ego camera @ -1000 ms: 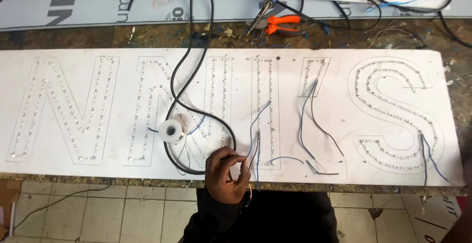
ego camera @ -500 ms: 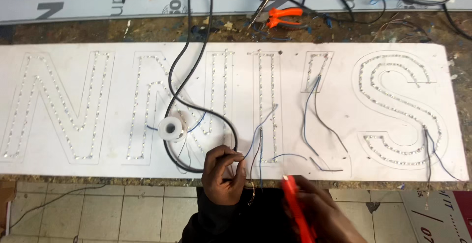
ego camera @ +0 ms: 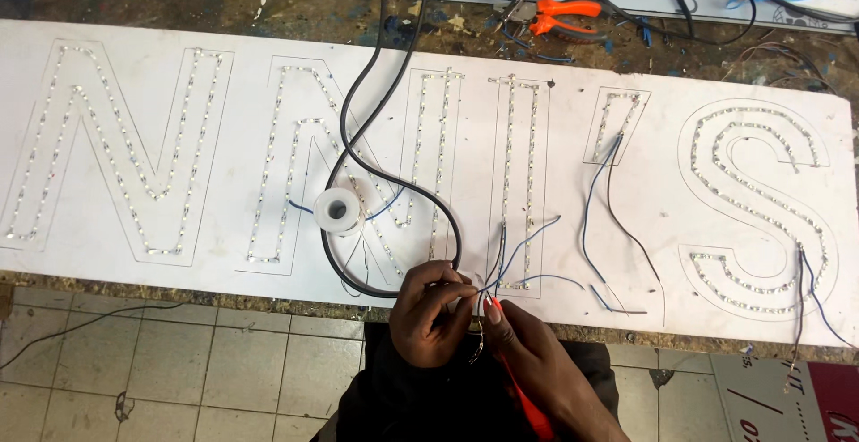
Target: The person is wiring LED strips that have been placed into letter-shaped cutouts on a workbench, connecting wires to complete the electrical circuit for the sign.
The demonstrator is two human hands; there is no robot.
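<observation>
My left hand (ego camera: pixel 431 315) pinches the ends of thin blue and black wires (ego camera: pixel 523 250) at the near edge of a long white sign panel (ego camera: pixel 231 218). The panel carries outlined letters filled with rows of small LED dots. My right hand (ego camera: pixel 535 361) lies just right of the left one, touching it. It grips a slender orange-handled tool (ego camera: pixel 535 411) whose tip points at the pinched wire ends. The tool's tip is hidden between my fingers.
A small white spool (ego camera: pixel 338 211) sits on the panel left of my hands, with a thick black cable (ego camera: pixel 394 93) looping past it. Orange-handled pliers (ego camera: pixel 559 21) lie on the rough bench beyond the panel. Loose wires trail near the right-hand letter (ego camera: pixel 761 200). Tiled floor (ego camera: pixel 179 370) lies below.
My right hand has come up from below with the orange tool and met my left hand at the wire ends. The left hand has stayed on the wires.
</observation>
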